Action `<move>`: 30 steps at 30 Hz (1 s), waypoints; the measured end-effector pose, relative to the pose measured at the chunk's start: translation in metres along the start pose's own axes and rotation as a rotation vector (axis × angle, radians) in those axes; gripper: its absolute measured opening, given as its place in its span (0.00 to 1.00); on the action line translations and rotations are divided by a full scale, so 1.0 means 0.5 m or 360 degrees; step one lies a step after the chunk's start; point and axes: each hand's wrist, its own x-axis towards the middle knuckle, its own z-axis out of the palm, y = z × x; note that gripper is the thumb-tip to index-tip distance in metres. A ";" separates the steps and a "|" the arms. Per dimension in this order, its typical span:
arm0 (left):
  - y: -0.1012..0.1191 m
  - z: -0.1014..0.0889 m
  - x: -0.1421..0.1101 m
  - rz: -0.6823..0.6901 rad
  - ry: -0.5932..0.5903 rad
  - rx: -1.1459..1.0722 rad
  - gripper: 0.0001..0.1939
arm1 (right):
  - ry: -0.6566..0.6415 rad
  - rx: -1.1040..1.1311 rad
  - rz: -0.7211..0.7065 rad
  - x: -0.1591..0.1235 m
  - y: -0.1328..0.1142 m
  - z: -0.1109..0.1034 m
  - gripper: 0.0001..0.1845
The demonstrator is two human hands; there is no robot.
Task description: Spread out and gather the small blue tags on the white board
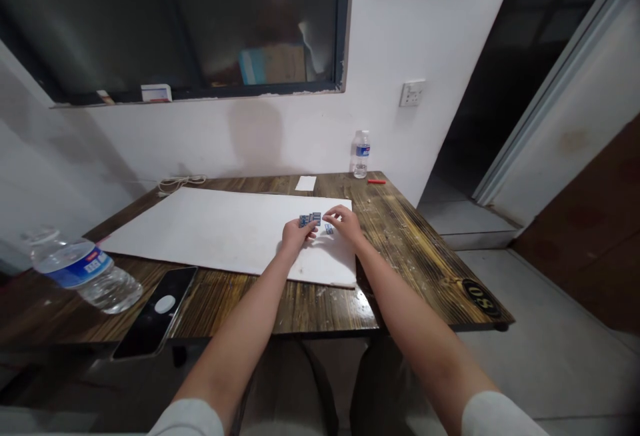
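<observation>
Over the right part of a white board, my left hand is closed on a small fan of blue-patterned cards. The thumb presses on their face. Just to the right, my right hand has its thumb and index finger drawn together in a pinch beside the fan. Whether anything lies between those fingertips is too small to make out. One single blue-patterned card is below the right hand's fingers, close to the board's surface.
The board lies on a dark wooden table. At left are a water bottle and a phone. Toward the wall are a cable, white paper, another bottle and a red stick-like item.
</observation>
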 end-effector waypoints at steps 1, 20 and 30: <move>-0.001 0.000 -0.001 0.0018 -0.0034 0.0032 0.20 | -0.0012 0.0069 0.0011 0.002 -0.001 0.004 0.10; 0.002 0.002 0.001 -0.0006 0.0061 -0.0087 0.22 | -0.0354 -0.1065 0.0354 -0.014 0.000 -0.022 0.10; -0.002 0.001 0.002 0.0042 -0.0022 0.0057 0.22 | -0.0120 -0.0168 0.0175 -0.001 0.000 0.006 0.10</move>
